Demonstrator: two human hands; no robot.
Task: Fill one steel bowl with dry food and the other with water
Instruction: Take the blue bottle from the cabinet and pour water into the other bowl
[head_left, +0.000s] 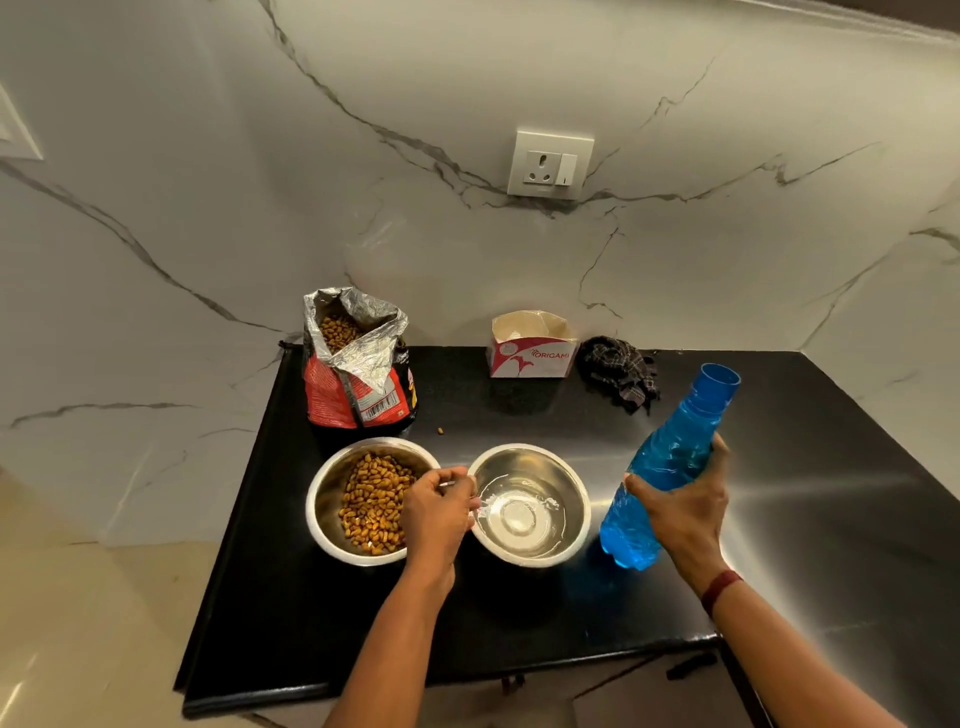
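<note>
The left hand (439, 512) pinches the rim of the water bowl (563, 475). The right hand (685, 506) grips one blue bottle (670, 452) (uncapped, tilted) just right of it. Two steel bowls sit side by side on the counter (519, 613). The kibble bowl (328, 493) is on the left. Behind stand one open bag (358, 374), one box (532, 345) and one cloth (621, 374).

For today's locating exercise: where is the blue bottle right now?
In the head view, the blue bottle is held tilted in the right hand, just right of the water bowl.
</note>
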